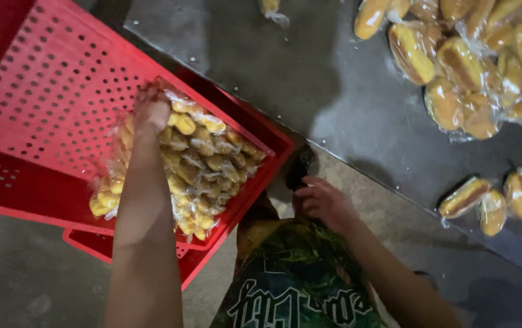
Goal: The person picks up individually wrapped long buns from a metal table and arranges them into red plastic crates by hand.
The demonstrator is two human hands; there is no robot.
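A red perforated plastic crate (48,91) sits at the left, tilted, on top of another red crate. In its near right corner lies a heap of small yellow buns in clear wrappers (203,164). My left hand (150,110) reaches into the crate and presses on the top of that heap, fingers curled against the wrappers. My right hand (323,200) hangs low by my thigh with loosely curled fingers, holding nothing, just below the edge of the dark metal table (309,79).
Many wrapped oblong buns (464,64) are piled at the table's far right, with a few more (494,200) near its front edge. One wrapped bun (271,8) lies at the table's far side. Grey concrete floor (24,279) shows below the crates.
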